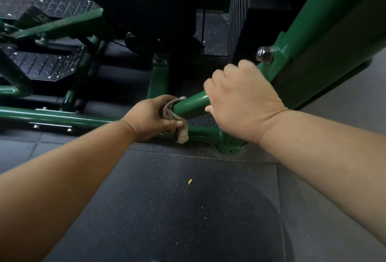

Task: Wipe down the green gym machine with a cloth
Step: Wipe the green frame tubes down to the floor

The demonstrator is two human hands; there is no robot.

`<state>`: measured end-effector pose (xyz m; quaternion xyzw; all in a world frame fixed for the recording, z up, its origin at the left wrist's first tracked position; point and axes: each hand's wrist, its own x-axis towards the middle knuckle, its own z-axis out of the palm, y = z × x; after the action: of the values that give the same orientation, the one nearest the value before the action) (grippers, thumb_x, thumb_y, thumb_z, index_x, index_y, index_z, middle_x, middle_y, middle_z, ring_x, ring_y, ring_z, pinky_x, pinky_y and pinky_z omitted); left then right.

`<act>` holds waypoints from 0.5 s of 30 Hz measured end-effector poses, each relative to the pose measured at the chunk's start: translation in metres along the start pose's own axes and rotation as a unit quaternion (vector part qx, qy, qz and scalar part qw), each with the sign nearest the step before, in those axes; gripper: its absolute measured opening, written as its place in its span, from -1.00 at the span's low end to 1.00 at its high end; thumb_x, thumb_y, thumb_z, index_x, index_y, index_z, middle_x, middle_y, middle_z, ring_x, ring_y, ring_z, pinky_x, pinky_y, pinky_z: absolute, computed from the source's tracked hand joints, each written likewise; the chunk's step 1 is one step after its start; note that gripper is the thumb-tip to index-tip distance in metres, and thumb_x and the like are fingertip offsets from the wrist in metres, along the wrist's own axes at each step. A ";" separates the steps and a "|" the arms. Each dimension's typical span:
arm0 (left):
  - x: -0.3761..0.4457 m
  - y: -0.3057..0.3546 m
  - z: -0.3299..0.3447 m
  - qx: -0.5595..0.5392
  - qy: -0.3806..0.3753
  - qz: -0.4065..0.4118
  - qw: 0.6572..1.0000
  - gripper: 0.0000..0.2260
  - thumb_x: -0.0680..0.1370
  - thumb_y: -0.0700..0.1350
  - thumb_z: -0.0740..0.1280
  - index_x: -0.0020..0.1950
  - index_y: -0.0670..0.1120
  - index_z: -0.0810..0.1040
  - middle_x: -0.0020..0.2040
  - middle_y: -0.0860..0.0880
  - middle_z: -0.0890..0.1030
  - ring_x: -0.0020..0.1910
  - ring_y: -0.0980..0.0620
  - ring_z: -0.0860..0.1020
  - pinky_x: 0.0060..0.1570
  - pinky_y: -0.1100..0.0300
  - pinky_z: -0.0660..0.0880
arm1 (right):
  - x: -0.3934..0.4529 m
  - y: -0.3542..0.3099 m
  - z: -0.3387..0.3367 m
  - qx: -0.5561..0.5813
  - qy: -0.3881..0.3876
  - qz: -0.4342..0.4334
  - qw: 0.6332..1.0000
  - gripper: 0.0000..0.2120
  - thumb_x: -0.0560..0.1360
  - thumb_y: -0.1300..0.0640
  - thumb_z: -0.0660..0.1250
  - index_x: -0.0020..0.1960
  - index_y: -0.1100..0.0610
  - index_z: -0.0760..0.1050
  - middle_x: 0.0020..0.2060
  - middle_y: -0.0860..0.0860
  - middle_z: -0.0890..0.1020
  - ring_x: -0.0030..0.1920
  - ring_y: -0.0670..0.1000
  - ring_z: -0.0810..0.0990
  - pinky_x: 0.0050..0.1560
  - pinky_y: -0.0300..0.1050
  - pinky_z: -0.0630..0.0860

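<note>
A green gym machine fills the upper half of the head view. One slanted green tube (191, 106) of it runs from the upper right down toward the floor frame. My left hand (151, 116) grips a brownish cloth (178, 125) wrapped around the lower part of that tube, and a tail of the cloth hangs below my fingers. Higher on the same tube, my right hand (238, 100) curls around the bare metal, just below a silver bolt (264, 54).
A horizontal green base bar (58, 116) lies along the floor at the left. Black checker-plate footplates (43, 64) stand at the upper left. The dark rubber floor (167, 209) spreads below, with a small orange scrap (189, 181) on it. A weight stack (238, 15) rises at the back.
</note>
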<state>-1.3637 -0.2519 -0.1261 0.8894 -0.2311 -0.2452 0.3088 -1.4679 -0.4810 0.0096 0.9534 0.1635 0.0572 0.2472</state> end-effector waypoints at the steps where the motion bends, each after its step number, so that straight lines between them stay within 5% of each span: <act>1: 0.005 -0.005 -0.005 -0.083 -0.051 -0.019 0.995 -0.39 0.30 0.30 0.62 0.32 0.28 0.57 0.08 0.14 0.73 0.10 0.13 0.68 0.25 0.01 0.60 | 0.000 0.000 0.000 0.002 0.002 -0.001 1.000 -0.72 0.66 -0.12 0.15 -0.02 0.09 0.39 -0.21 0.07 0.36 -0.21 0.12 0.33 -0.11 0.06 0.22; 4: 0.022 -0.012 -0.014 -0.310 -0.188 -0.082 0.928 -0.48 0.28 0.39 0.61 -0.08 0.00 0.65 -0.23 0.00 0.64 -0.30 0.12 0.61 -0.17 0.24 0.56 | 0.000 -0.001 0.000 0.011 0.006 -0.007 1.000 -0.75 0.66 -0.05 0.17 -0.08 0.09 0.27 -0.23 0.06 0.36 -0.22 0.12 0.35 -0.12 0.06 0.22; 6: 0.037 -0.008 -0.014 -0.333 -0.164 -0.127 0.920 -0.71 0.53 0.18 0.52 -0.03 -0.02 0.61 -0.09 -0.10 0.60 -0.42 0.21 0.52 -0.35 0.39 0.43 | 0.000 -0.001 0.000 0.008 0.013 -0.008 1.000 -0.74 0.65 -0.04 0.18 -0.10 0.10 0.26 -0.24 0.06 0.36 -0.24 0.11 0.34 -0.13 0.06 0.22; 7: 0.044 -0.007 -0.015 -0.288 -0.145 -0.153 0.934 -0.92 0.65 -0.06 0.41 0.12 -0.02 0.61 0.10 -0.17 0.61 -0.38 0.25 0.58 -0.33 0.43 0.45 | 0.000 -0.001 0.001 0.005 0.016 -0.008 1.000 -0.74 0.65 -0.03 0.18 -0.10 0.10 0.26 -0.25 0.06 0.35 -0.24 0.11 0.34 -0.13 0.05 0.22; 9: 0.058 -0.004 -0.013 -0.169 -0.191 -0.170 0.952 -0.79 0.57 -0.24 0.36 0.18 -0.12 0.66 0.26 -0.29 0.64 -0.13 0.14 0.73 -0.20 0.27 0.55 | -0.001 -0.001 0.002 0.007 0.019 -0.006 1.000 -0.75 0.65 -0.04 0.19 -0.10 0.09 0.26 -0.25 0.06 0.35 -0.24 0.11 0.34 -0.13 0.05 0.22; 11: 0.075 0.003 -0.009 -0.117 -0.261 -0.218 0.933 -0.73 0.56 -0.08 0.34 0.04 -0.27 0.70 0.10 -0.36 0.70 0.16 -0.35 0.68 -0.06 0.01 0.59 | -0.001 -0.001 0.003 0.009 0.023 -0.004 1.000 -0.74 0.65 -0.04 0.19 -0.10 0.09 0.25 -0.24 0.06 0.35 -0.24 0.12 0.33 -0.12 0.05 0.21; 13: 0.092 0.010 0.000 -0.054 -0.234 -0.274 0.931 -0.57 0.68 0.07 0.24 -0.01 -0.28 0.65 0.03 -0.30 0.73 0.28 -0.35 0.60 0.18 -0.04 0.52 | -0.001 -0.001 0.003 0.006 0.032 -0.004 0.999 -0.74 0.64 -0.04 0.19 -0.10 0.08 0.23 -0.24 0.06 0.33 -0.24 0.12 0.31 -0.12 0.05 0.20; 15: 0.088 0.026 0.004 -0.015 -0.220 -0.282 0.934 -0.51 0.68 0.22 0.18 0.06 -0.20 0.61 0.05 -0.23 0.66 0.19 -0.23 0.59 0.39 -0.08 0.43 | -0.001 -0.002 0.004 0.009 0.032 -0.008 0.999 -0.75 0.64 -0.04 0.18 -0.10 0.07 0.23 -0.24 0.06 0.32 -0.24 0.12 0.31 -0.13 0.05 0.20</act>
<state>-1.3052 -0.3215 -0.1375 0.8368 -0.0290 -0.5156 0.1817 -1.4690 -0.4820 0.0054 0.9519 0.1794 0.0841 0.2339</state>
